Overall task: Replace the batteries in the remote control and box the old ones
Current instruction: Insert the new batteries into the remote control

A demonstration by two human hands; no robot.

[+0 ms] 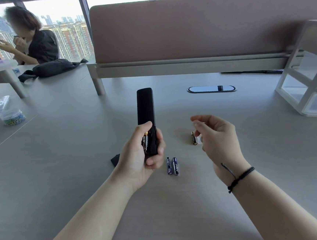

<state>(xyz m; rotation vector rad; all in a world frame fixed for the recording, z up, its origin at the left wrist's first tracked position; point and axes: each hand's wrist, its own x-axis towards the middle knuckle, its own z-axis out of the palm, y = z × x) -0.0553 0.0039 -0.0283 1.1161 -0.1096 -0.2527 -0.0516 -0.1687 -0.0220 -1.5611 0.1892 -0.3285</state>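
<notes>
My left hand (pixel 144 155) grips the lower end of a black remote control (pixel 145 106), held upright above the grey desk (pixel 79 146). Its battery bay is open, and a gold-and-black battery (pixel 146 141) shows inside under my thumb. The black battery cover (pixel 115 159) lies on the desk, partly hidden behind my left hand. Two blue batteries (pixel 172 165) lie side by side just right of that hand. Another gold-and-black battery (pixel 193 138) lies further right, beside my right hand (pixel 215 137), which hovers with fingers loosely curled and holds nothing.
A white open-frame shelf unit (pixel 306 72) stands at the right. A brown desk divider (pixel 193 26) runs along the back, with a cable port (pixel 211 89) before it. A jar of coloured clips (pixel 13 116) sits at left. A seated person (pixel 34 44) and a black bag (pixel 51 69) are far left.
</notes>
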